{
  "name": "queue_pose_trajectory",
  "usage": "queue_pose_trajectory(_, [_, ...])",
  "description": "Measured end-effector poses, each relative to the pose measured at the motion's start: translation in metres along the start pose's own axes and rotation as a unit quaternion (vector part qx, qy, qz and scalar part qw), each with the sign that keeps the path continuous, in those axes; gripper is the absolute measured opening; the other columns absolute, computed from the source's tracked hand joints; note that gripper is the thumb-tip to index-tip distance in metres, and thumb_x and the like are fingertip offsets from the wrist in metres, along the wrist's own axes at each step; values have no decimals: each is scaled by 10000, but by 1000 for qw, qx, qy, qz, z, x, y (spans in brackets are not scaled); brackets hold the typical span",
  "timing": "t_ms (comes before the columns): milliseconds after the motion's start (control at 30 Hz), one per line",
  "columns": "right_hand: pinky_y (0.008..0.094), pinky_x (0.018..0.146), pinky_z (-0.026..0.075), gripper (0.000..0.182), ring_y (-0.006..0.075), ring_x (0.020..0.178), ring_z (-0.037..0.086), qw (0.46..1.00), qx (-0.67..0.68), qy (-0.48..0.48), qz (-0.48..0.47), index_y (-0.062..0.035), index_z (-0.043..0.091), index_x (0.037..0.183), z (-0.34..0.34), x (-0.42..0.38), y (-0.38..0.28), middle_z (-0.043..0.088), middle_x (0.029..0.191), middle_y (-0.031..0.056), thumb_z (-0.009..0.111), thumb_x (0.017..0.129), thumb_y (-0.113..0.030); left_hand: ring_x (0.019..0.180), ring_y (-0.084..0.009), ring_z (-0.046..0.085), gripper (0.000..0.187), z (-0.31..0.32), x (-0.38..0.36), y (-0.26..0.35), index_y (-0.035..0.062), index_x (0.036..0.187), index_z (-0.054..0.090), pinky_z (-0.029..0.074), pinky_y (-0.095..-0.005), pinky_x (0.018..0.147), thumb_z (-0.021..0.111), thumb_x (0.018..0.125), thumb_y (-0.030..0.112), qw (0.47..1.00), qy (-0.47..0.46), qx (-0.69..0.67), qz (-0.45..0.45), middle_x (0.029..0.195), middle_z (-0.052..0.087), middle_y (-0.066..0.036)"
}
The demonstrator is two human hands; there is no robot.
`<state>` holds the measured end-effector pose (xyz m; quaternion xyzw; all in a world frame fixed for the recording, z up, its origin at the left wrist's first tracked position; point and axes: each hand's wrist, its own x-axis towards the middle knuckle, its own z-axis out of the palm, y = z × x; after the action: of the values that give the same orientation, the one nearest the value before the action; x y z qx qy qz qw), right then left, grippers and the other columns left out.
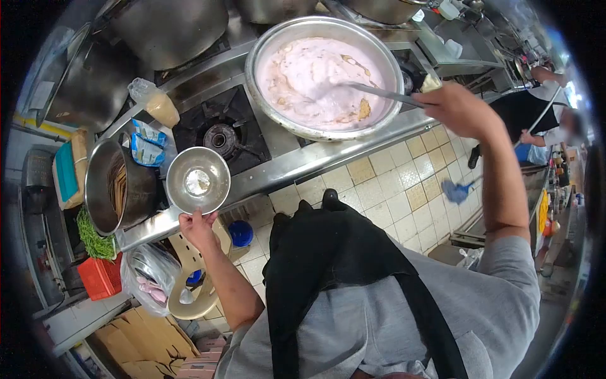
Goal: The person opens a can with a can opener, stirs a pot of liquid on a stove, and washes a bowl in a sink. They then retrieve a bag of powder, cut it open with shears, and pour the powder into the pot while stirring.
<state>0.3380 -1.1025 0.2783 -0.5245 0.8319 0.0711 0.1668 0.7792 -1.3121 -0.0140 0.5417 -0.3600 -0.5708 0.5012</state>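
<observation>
My left hand (199, 228) pinches the near rim of a metal bowl (180, 175), whose inside shows only a little residue. My right hand (459, 108) is closed around the handle of a long metal utensil (385, 93). Its far end is sunk in a pale pink, creamy mixture (297, 69) with brown streaks, so its head is hidden. That mixture fills much of a wide metal pot (328, 135) on the stove. Beside the bowl is a bare gas burner (222, 138).
Left of the bowl stand a deep pot (142, 189), blue-and-white packets (148, 144) and a bag of tan powder (163, 108). Large pots (170, 31) line the back. A beige chair (189, 303) is below my left arm. Right, another person (530, 114) holds a mop (459, 191) over the tiled floor.
</observation>
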Motion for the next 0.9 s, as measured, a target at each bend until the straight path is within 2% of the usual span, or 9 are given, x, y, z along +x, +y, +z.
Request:
queue_pose_trajectory(67, [424, 842, 506, 316, 358, 921, 647, 998, 3, -25, 54, -90, 672, 1152, -9, -21, 11, 671, 967, 207, 585, 849, -106, 651, -183, 637, 142, 6, 1, 3, 50, 877, 419, 587, -294, 528, 556, 894, 21, 1000, -1, 4, -4, 853, 591, -105])
queue_pose_trajectory(167, [441, 774, 489, 393, 394, 861, 629, 999, -30, 21, -34, -60, 637, 1177, 13, -24, 42, 645, 906, 239, 644, 784, -70, 648, -177, 631, 145, 12, 7, 3, 54, 876, 419, 582, -291, 527, 559, 896, 26, 1000, -6, 4, 1, 857, 592, -107])
queue_pose_trajectory(467, [459, 765, 522, 343, 378, 876, 645, 989, -42, 141, -8, -117, 658, 1162, 109, 91, 60, 666, 925, 197, 578, 830, -87, 633, -154, 607, 156, 26, 2, 7, 54, 876, 424, 581, -279, 515, 577, 886, 26, 1000, -1, -2, 29, 859, 588, -105])
queue_pose_trajectory(600, [472, 765, 527, 330, 361, 867, 654, 976, -92, 195, -5, -140, 663, 1125, 107, 134, 64, 664, 902, 186, 529, 826, -94, 619, -147, 599, 165, 25, -7, 9, 52, 877, 425, 590, -280, 515, 589, 885, 30, 999, 16, -7, 28, 856, 589, -102])
queue_pose_trajectory(700, [432, 786, 547, 332, 347, 924, 666, 978, -121, 163, 41, -137, 663, 1117, 98, 153, 76, 680, 964, 182, 535, 817, -77, 615, -146, 601, 165, 23, -14, 10, 53, 877, 425, 594, -278, 521, 589, 887, 33, 999, 17, -14, 33, 852, 589, -100])
queue_pose_trajectory(733, [434, 804, 544, 295, 355, 931, 666, 982, -119, 143, 35, -21, 655, 1079, 97, 156, 85, 673, 983, 216, 515, 826, -76, 615, -146, 601, 165, 21, -16, 9, 53, 877, 425, 594, -278, 521, 589, 887, 33, 999, 18, -13, 30, 852, 589, -100])
queue_pose_trajectory(833, [438, 837, 533, 267, 371, 923, 666, 994, -97, 43, 12, 74, 653, 978, 95, 148, 106, 668, 955, 255, 507, 826, -90, 614, -143, 606, 150, 15, -17, 7, 55, 891, 437, 599, -278, 532, 584, 888, 26, 999, 26, -29, 33, 854, 591, -93])
queue_pose_trajectory(867, [421, 730, 561, 269, 367, 812, 685, 986, -135, 87, -46, 128, 639, 887, 98, 135, 108, 656, 843, 278, 513, 818, -99, 616, -141, 608, 143, 10, -17, 6, 57, 901, 445, 601, -279, 536, 583, 888, 23, 999, 26, -28, 36, 858, 593, -89])
queue_pose_trajectory(900, [421, 730, 561, 269, 367, 812, 685, 985, -139, 85, -47, 128, 639, 887, 95, 125, 110, 656, 843, 278, 513, 818, -99, 617, -139, 611, 138, 6, -17, 5, 58, 910, 452, 603, -280, 541, 583, 887, 21, 999, 26, -27, 39, 862, 595, -85])
